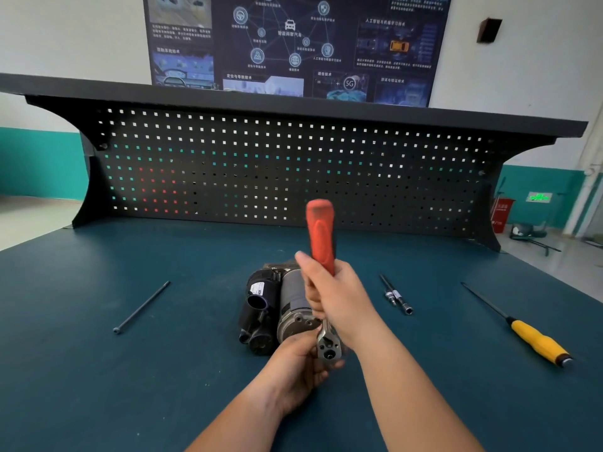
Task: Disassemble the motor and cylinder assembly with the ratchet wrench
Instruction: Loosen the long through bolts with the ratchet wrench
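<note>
Wrench [321, 243] was clenched in right hand [341, 303]; head pinched by left hand [293, 367] fingers [314, 353] at assembly [277, 305] end. One bolt [142, 306] lay out toward tabletop [98, 380] left edge; assembly judged not yet parted.

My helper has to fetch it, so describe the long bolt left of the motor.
On the teal workbench, look left of the motor and cylinder assembly. The long bolt lies alone there, slanted, its head nearest the person. Unlike the yellow-handled screwdriver far right, it is thin, all black and has no handle.
</note>
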The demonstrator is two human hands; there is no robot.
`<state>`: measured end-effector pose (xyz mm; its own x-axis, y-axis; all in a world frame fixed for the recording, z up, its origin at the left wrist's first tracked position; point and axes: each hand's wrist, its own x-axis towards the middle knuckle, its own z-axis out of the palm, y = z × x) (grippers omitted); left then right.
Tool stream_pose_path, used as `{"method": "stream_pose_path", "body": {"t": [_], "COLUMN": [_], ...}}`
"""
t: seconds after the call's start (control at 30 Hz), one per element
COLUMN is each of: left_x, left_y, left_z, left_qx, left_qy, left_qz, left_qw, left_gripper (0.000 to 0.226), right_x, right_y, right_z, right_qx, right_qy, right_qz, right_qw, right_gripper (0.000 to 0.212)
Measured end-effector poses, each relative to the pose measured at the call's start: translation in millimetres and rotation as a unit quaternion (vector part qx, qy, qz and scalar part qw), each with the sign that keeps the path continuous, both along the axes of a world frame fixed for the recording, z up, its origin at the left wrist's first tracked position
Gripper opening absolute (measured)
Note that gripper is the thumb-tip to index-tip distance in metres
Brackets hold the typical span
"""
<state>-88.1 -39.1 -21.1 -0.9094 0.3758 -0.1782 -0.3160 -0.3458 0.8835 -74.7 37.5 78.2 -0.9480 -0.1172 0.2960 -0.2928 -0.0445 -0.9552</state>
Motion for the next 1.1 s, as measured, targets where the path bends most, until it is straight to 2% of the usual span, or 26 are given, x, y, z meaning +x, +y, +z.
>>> {"method": "stream_pose_path", "body": {"t": [0.13, 0.2, 0.43, 0.57, 0.7, 0.87, 0.97, 1.1], "left_x": [2, 2, 5, 5, 3, 0, -2, -4], "left_y": [1, 1, 1, 1, 0, -1, -1, 0], "left_z": [3, 2, 5, 5, 2, 0, -1, -2], "left_qx": [0.011, 0.015, 0.018, 0.016, 0.014, 0.019, 0.038, 0.069], "left_qy": [-0.008, -0.010, 0.012, 0.023, 0.014, 0.002, -0.006, -0.003], "left_qz": [0.000, 0.000, 0.003, -0.002, -0.013, -0.023, -0.021, -0.018], "left_qw": [1.000, 1.000, 1.000, 1.000, 1.000, 1.000, 0.999, 0.997], "left_gripper": [0.021, 0.020, 0.023, 0.024, 0.024, 0.026, 0.023, 0.021], "right_x": [5, 6, 9, 9, 7, 7, 8, 8], "right_y": [13, 17, 34, 42, 41, 36, 32, 29], "right_z": [-7, -11, -35, -50, -57, -54, -47, -34], "right_qx": [-0.146, -0.230, -0.489, -0.570, -0.600, -0.586, -0.547, -0.456], "right_qy": [0.003, 0.003, -0.040, -0.088, -0.108, -0.094, -0.066, -0.026], "right_qz": [-0.014, -0.044, -0.157, -0.185, -0.213, -0.234, -0.241, -0.242], "right_qw": [0.989, 0.972, 0.857, 0.795, 0.763, 0.770, 0.799, 0.856], "right_gripper": [0.035, 0.034, 0.044, 0.043, 0.041, 0.041, 0.042, 0.039]}}
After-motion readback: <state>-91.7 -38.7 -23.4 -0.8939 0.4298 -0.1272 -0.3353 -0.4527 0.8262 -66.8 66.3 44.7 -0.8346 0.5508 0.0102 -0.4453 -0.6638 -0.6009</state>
